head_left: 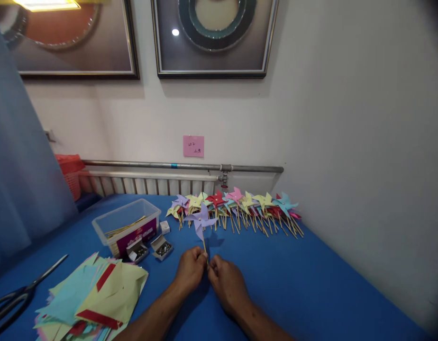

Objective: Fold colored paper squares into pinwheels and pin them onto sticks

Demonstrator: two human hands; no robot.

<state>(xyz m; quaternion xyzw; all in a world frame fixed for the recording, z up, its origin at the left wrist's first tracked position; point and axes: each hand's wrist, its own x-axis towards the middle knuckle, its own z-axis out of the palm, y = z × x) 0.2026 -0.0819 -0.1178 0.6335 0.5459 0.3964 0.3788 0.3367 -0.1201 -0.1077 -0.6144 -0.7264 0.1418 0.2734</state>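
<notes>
Both hands meet at centre of the blue worktop, left hand and right hand side by side, fingertips pinched on the lower end of one wooden stick. Stick's long axis runs up and away from the hands, slightly left-tilted, carrying the purple pinwheel just beyond them. Both hands equally near. Row of finished pinwheels lies farther back by the wall; paper stack to the left.
</notes>
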